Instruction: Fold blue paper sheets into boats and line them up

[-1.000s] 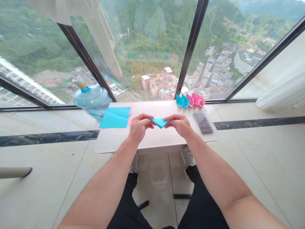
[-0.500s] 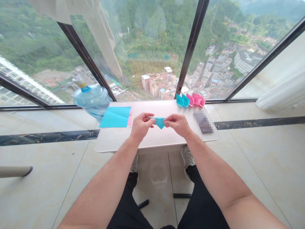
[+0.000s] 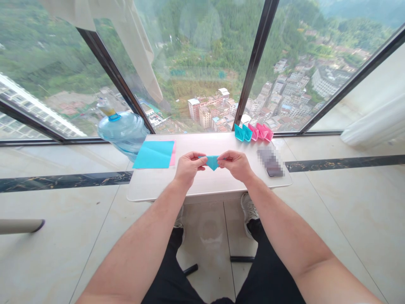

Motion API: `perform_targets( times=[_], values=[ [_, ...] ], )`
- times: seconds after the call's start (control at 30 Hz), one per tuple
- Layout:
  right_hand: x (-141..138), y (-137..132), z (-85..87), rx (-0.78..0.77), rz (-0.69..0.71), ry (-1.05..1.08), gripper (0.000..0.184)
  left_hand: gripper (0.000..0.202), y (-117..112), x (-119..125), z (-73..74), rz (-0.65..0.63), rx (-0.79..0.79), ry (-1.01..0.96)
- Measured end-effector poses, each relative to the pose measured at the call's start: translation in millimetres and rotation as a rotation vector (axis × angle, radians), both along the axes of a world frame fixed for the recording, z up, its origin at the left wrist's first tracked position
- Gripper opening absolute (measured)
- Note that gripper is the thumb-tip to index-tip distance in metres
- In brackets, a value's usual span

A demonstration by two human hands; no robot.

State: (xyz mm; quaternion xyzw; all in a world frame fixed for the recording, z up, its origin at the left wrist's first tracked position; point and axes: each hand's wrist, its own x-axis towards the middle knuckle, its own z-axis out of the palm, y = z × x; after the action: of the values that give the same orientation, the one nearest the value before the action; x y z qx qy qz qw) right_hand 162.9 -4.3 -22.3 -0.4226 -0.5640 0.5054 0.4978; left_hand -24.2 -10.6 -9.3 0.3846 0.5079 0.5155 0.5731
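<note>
A small piece of folded blue paper (image 3: 212, 162), coming to a point at the bottom, is held over the middle of the low white table (image 3: 164, 185). My left hand (image 3: 189, 166) pinches its left end between thumb and fingers. On its other end, my right hand (image 3: 235, 164) has a matching pinch. The fingertips cover both ends of the paper. Flat sheets of blue paper (image 3: 154, 155) and pink paper (image 3: 173, 154) lie stacked to the left of my hands. Folded paper boats, blue (image 3: 243, 132) and pink (image 3: 261, 131), stand in a row at the back right.
A phone (image 3: 271, 162), partly blurred out, lies on the table's right side. Behind the left end stands a large water bottle (image 3: 125, 131). Tall windows (image 3: 202, 63) rise past the table's back edge, with a curtain (image 3: 376, 114) at the right.
Both hands stay in nearly the same place, still pinching the folded blue paper. Its face is turned slightly and looks a little smoother. Nothing else has moved.
</note>
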Motion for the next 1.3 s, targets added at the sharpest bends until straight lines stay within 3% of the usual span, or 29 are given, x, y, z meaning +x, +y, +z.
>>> perform_targets(
  times=[0.2, 0.33, 0.5, 0.87, 1.3],
  values=[
    [-0.4, -3.2, 1.9, -0.061, -0.018, -0.098, 0.04, 0.034, -2.3, 5.0, -2.9, -0.002, 0.099, 0.107],
    [-2.9, -4.9, 0.9, -0.027, -0.048, -0.213, 0.033, 0.034, -5.1, 11.9, -3.3, -0.001, 0.145, 0.147],
    [-3.2, -2.9, 1.2, -0.033, -0.089, -0.177, 0.031, 0.034, -5.4, 12.9, -3.2, -0.016, 0.151, 0.152],
    [-4.1, -1.2, -4.0, -0.057, -0.105, -0.083, 0.028, 0.039, -6.7, 10.4, -2.6, -0.056, -0.002, -0.003],
    [-2.5, 0.6, -6.3, -0.083, -0.079, -0.101, 0.028, 0.036, -4.4, 3.0, 0.2, -0.023, 0.142, 0.186]
  ],
)
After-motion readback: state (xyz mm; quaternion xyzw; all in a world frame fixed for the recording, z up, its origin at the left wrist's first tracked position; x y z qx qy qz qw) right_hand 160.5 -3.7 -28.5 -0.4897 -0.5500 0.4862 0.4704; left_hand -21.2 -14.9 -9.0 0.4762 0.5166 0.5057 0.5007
